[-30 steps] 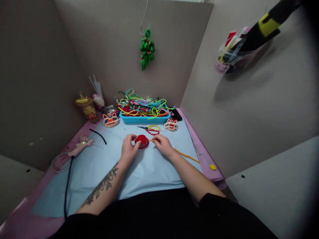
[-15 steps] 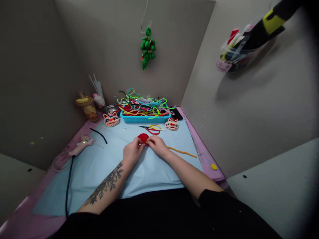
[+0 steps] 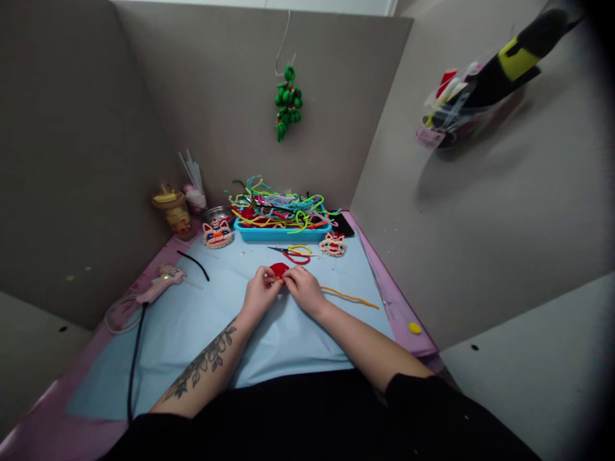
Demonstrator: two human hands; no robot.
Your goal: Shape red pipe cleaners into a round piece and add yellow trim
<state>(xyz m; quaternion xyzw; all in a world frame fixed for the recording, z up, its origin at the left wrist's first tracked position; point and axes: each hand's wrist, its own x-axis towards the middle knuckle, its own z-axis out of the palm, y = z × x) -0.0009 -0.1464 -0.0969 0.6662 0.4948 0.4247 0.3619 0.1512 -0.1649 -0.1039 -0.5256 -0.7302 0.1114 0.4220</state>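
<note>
My left hand [image 3: 259, 294] and my right hand [image 3: 302, 289] meet at the middle of the light blue mat [image 3: 192, 326], fingers pinched together on a small red round fuzzy piece [image 3: 278, 269]. An orange pipe cleaner [image 3: 348, 296] trails from under my right hand toward the right. Its near end is hidden between my fingers. Just beyond the red piece lie red-handled scissors [image 3: 291, 253] and a yellow loop.
A blue tray [image 3: 281, 232] heaped with coloured pipe cleaners stands at the back. Two small cat-face crafts [image 3: 217, 233] [image 3: 332, 244] flank it. A pink glue gun [image 3: 156, 283] with a black cord lies left, a black pipe cleaner [image 3: 195, 263] near it. A green ornament [image 3: 287, 102] hangs on the wall.
My hands have closed in on the red piece from either side and now pinch it together. The orange pipe cleaner has been drawn left with my right hand.
</note>
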